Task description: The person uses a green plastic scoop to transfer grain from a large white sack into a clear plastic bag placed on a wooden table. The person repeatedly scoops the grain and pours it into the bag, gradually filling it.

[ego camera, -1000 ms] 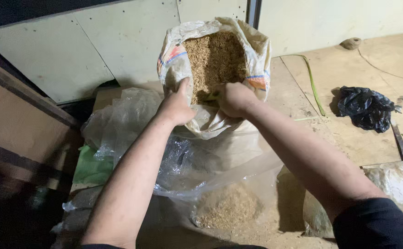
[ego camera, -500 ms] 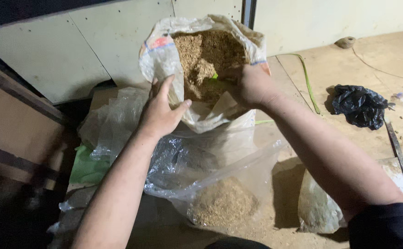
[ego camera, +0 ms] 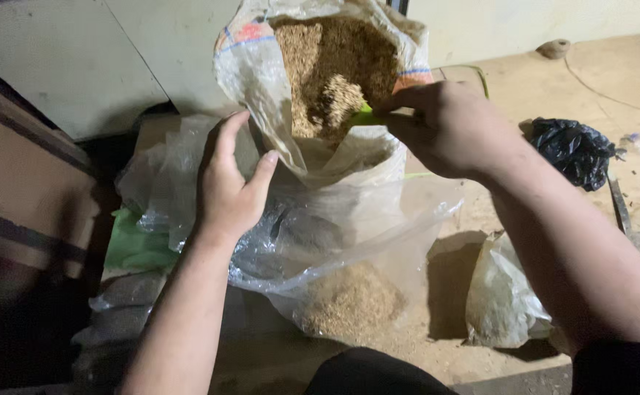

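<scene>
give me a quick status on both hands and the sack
Left hand open against the woven sack. Right hand shut on green scoop, husk heaped. Clear bag below, nothing blocking.

woven sack (ego camera: 250, 73): off-white, with red and blue stripes | husks (ego camera: 334, 66): golden brown | scoop (ego camera: 364, 115): light green | plastic bag (ego camera: 349, 234): clear | crumpled bag (ego camera: 572, 150): black | floor (ego camera: 590, 80): tan

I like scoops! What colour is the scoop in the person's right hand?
Bright green; the scoop shows in the head view, in the right hand.
</scene>
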